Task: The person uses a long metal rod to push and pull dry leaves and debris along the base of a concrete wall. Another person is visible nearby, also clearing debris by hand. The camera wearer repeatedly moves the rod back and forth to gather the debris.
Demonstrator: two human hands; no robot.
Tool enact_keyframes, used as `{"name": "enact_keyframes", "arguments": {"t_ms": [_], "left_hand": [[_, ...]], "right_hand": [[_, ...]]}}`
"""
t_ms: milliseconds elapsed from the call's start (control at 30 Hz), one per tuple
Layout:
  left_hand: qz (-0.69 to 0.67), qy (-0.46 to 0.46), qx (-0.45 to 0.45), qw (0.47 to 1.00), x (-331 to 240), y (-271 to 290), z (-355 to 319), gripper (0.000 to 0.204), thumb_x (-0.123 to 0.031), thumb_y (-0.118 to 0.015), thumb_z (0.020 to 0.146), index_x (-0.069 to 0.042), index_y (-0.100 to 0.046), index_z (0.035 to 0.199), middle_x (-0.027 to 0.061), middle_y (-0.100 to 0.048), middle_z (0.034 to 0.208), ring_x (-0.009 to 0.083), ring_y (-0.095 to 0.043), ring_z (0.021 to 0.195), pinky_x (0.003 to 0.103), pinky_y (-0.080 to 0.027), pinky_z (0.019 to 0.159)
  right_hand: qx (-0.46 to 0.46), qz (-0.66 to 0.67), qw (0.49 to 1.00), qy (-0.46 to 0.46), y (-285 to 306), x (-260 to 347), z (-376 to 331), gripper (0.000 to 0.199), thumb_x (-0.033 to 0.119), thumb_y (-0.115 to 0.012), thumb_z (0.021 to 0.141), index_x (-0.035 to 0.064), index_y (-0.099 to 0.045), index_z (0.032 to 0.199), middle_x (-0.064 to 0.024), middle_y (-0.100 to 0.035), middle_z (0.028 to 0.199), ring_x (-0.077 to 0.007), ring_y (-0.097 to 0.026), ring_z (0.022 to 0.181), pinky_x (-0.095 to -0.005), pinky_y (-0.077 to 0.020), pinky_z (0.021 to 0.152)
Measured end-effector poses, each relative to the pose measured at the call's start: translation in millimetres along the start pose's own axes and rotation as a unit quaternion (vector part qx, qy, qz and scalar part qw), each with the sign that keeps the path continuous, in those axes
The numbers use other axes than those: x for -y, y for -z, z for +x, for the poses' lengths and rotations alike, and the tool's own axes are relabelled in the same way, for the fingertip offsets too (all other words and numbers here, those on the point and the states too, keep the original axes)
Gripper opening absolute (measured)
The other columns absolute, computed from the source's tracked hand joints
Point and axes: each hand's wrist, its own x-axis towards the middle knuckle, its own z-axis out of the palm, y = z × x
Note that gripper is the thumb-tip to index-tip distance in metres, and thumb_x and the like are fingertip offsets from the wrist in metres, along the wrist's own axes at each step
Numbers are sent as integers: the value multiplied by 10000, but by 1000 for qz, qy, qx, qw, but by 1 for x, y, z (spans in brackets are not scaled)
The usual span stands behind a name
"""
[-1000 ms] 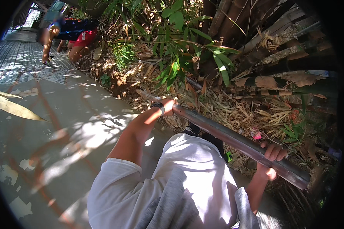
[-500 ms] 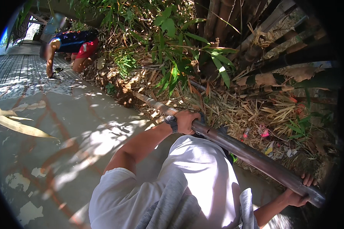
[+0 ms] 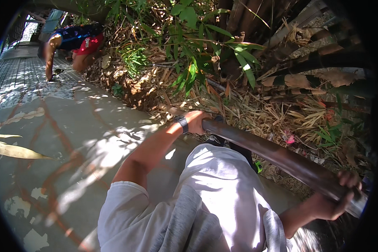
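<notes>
Foliage; both hands grip pole

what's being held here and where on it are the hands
A long brown pole. The left hand grips it partway along, short of its slimmer far end; the right hand grips near its thicker lower-right end.

The pole is dark brown, turning greyer at its lower-right end. The shirt is white, the draped cloth heathered grey, the watch black. The floor is grey, streaked with rust-red lines, blotched pale and dappled with white sunlight. Tan litter, green leaves, a pale yellow leaf and a bright pink scrap show too. A co-worker's shorts are red with white marks, the top dark blue.
</notes>
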Motion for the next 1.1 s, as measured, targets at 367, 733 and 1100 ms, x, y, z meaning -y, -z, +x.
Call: {"name": "enact_keyframes", "arguments": {"t_ms": [367,733,1100], "left_hand": [[25,89,-105,990,56,-164,88,601,-251,-749,737,-86,-608,1297,193,-723,1096,366,-683,1055,441,-541,957],[15,183,-76,980,69,-128,33,665,-329,-751,780,-90,-553,1368,220,-706,1033,396,-667,1051,440,-534,962],[-30,-34,-117,992,23,-96,22,463,-164,-784,612,-86,-641,1045,150,-675,1009,377,-650,989,479,-522,898]], "right_hand": [[-200,46,956,-208,231,-144,-48,254,137,-624,954,82,-503,1170,-67,-587,1027,-226,-563,961,-442,-481,905],[-428,-23,837,-339,282,-192,-47,355,91,-734,841,29,-546,1135,-169,-598,1091,-309,-620,969,-458,-563,883],[199,189,953,-129,126,-41,-33,541,253,-896,676,174,-466,995,28,-535,864,-168,-562,800,-364,-420,799]]}}
